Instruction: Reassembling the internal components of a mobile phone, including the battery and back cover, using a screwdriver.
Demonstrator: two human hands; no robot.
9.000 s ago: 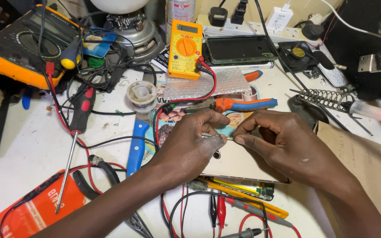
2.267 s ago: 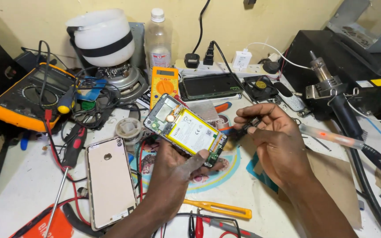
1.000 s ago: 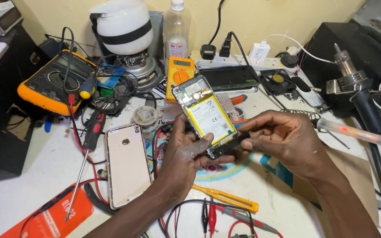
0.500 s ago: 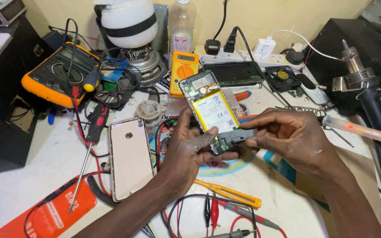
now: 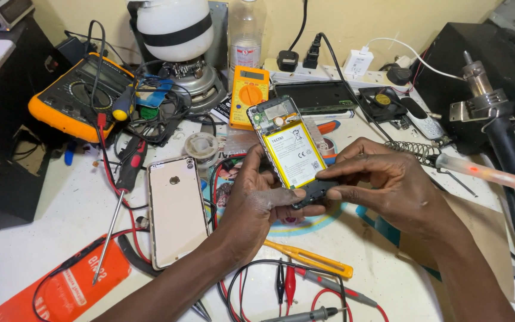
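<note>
Two hands hold an opened phone
The left hand (image 5: 257, 200) wraps the opened phone (image 5: 287, 152); the right hand (image 5: 388, 188) pinches its bottom end, above the counter (image 5: 388, 280).

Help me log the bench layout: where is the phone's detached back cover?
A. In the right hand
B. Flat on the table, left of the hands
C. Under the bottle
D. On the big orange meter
B: the pale back cover lies flat on the table, left of the left hand, which holds the opened phone.

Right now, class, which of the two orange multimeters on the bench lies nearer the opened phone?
The small orange multimeter, upright just behind the opened phone. The large orange multimeter lies far off at the left edge, under tangled leads.
</note>
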